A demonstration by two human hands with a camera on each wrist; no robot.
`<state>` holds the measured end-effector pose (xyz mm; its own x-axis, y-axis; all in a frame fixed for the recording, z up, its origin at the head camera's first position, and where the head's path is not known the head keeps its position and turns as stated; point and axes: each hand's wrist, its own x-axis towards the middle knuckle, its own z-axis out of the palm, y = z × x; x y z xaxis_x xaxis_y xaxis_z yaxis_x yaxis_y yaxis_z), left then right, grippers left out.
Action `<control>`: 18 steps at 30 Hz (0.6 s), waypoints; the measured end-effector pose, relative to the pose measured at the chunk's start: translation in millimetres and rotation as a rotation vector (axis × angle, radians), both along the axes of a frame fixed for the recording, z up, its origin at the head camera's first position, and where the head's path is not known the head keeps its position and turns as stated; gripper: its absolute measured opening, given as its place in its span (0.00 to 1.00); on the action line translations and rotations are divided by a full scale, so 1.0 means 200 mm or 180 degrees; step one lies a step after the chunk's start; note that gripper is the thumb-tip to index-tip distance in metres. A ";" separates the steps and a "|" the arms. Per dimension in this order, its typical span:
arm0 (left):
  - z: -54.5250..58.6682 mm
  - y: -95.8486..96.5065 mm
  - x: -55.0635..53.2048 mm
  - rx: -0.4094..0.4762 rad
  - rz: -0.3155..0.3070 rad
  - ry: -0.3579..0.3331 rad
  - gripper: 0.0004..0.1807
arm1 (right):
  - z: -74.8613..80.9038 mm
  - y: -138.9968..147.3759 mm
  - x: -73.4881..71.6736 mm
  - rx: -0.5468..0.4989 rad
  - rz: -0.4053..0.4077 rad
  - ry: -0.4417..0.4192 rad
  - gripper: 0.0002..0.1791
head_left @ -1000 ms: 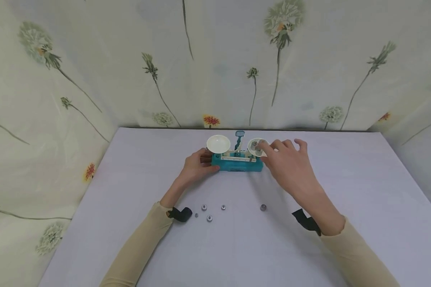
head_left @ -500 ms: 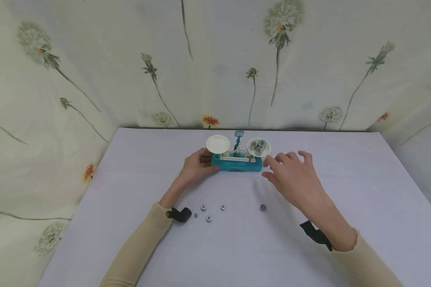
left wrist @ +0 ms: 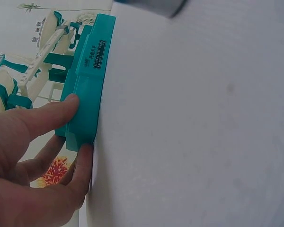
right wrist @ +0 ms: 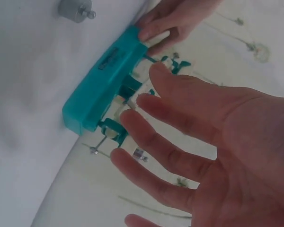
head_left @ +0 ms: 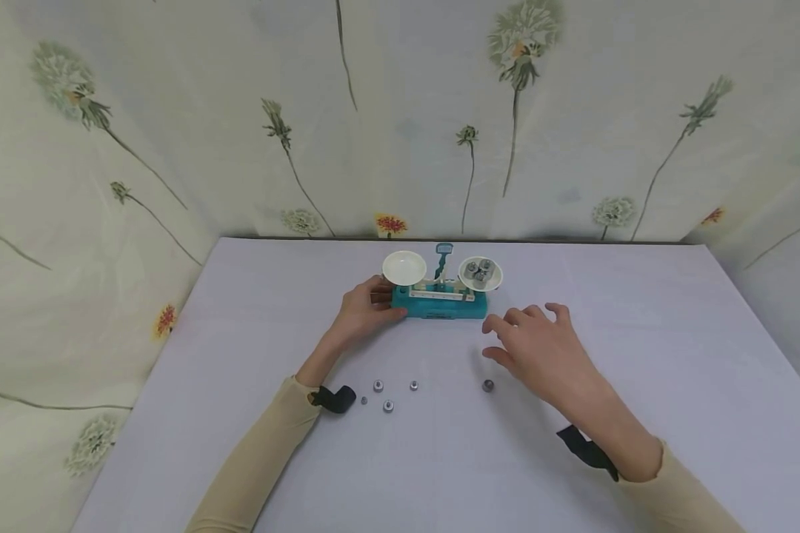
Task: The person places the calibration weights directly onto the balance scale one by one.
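Observation:
A teal balance scale (head_left: 440, 305) with two white pans stands near the table's back edge. My left hand (head_left: 367, 309) grips its left end, the thumb on the front face and the fingers round the end, as the left wrist view shows (left wrist: 42, 142). Nothing lies in the left pan (head_left: 404, 267). In the right pan (head_left: 498, 279) sit three metal weights (head_left: 480, 272). My right hand (head_left: 540, 348) hovers in front of the scale's right end with fingers loosely bent and nothing in them. Just below its thumb, a single metal weight (head_left: 488, 385) stands on the table.
Several smaller metal weights, among them one (head_left: 388, 406) at the front, are spread on the white table (head_left: 440, 474) near my left wrist. A flower-printed cloth (head_left: 400, 148) hangs right behind the table's back edge.
My right hand has drawn back from the right pan, toward me and down, leaving the weights there in view. The left hand stays on the scale.

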<state>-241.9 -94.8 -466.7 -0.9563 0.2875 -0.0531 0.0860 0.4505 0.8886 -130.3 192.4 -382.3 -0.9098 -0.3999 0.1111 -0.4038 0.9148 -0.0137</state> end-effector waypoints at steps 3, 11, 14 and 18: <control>0.00 0.00 0.00 0.0004 0.0003 -0.0012 0.29 | -0.02 0.00 0.01 0.0121 -0.0025 -0.0214 0.19; 0.00 0.00 0.01 0.0008 0.0019 0.0011 0.28 | -0.06 -0.01 0.03 0.0325 0.0016 -0.0630 0.20; 0.01 0.00 0.01 0.0026 0.0024 0.0002 0.28 | -0.07 -0.02 0.03 0.0346 0.0043 -0.0784 0.20; 0.01 0.00 0.00 0.0004 0.0011 0.0025 0.28 | -0.09 -0.02 0.04 0.0398 0.0089 -0.0842 0.19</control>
<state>-241.2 -94.0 -465.0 -0.9577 0.2842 -0.0451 0.0916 0.4496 0.8885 -122.4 189.0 -399.3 -0.8890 -0.4209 -0.1804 -0.4263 0.9045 -0.0098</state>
